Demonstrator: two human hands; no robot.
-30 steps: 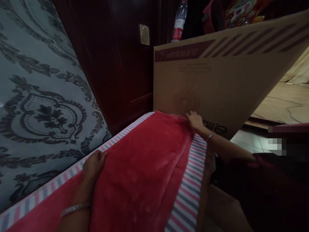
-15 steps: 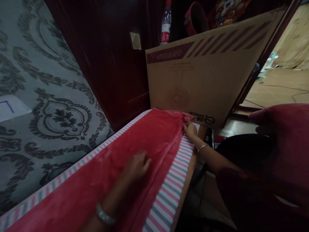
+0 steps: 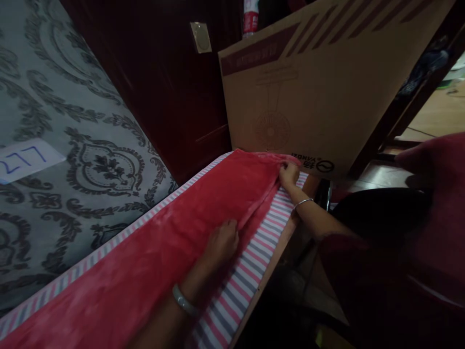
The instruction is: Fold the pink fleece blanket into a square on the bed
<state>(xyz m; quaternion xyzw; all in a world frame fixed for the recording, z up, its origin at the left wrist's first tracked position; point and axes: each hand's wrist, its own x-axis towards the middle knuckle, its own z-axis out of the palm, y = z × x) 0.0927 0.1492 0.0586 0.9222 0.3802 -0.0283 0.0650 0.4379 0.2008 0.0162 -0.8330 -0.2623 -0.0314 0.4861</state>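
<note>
A long piece of soft red cloth (image 3: 203, 198) lies spread along a narrow surface, over a white cover with pink and grey stripes (image 3: 259, 249). My right hand (image 3: 289, 174), a thin bangle at its wrist, pinches the cloth near its far right corner. Closer to me, my left hand (image 3: 222, 241), with a thicker bangle, has its fingers closed at the cloth's front fold. Its fingertips are partly hidden. Between the two hands the folded edge runs in a slightly raised line.
A large cardboard box (image 3: 319, 97) stands at the far end, with a bottle (image 3: 250, 18) behind it. Patterned wallpaper (image 3: 98, 160) with a numbered paper label (image 3: 31, 159) is on the left. At the right are a dark seat (image 3: 381, 208) and a wooden table edge (image 3: 278, 252).
My left hand has moved right and forward from the middle of the cloth to its front fold. The right hand keeps hold near the corner. The view has tilted down slightly.
</note>
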